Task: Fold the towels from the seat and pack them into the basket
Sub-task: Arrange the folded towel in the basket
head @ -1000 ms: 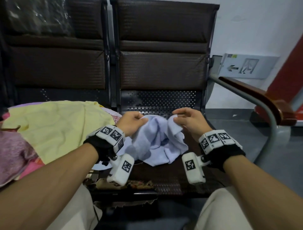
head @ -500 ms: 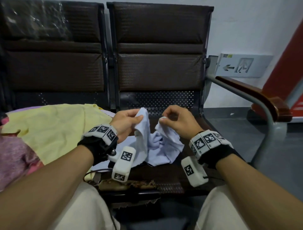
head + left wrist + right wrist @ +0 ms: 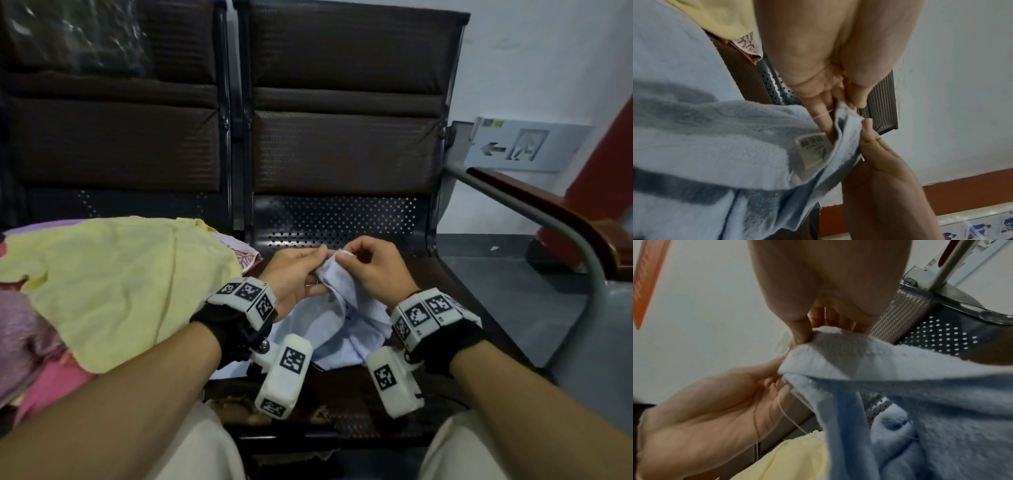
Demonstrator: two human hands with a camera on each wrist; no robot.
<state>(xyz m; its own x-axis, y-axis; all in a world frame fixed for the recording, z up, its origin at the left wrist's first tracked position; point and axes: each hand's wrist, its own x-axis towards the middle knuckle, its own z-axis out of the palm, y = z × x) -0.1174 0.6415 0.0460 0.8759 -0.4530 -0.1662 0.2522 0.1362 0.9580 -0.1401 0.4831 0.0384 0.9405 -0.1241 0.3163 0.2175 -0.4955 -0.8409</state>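
The light-blue towel [image 3: 337, 318] pinched between my hands is soft, matt terry (a glossy label [image 3: 813, 150] is sewn just below my fingers); beneath it the seat [image 3: 342, 219] is perforated metal.

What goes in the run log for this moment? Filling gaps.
left hand: pinching light blue towel corner | right hand: pinching same towel | fold: not done

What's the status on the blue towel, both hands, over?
Both hands, left and right, pinch the blue towel at one corner. Rest bunched on the seat, unfolded. Yellow towel alongside. No basket in view.
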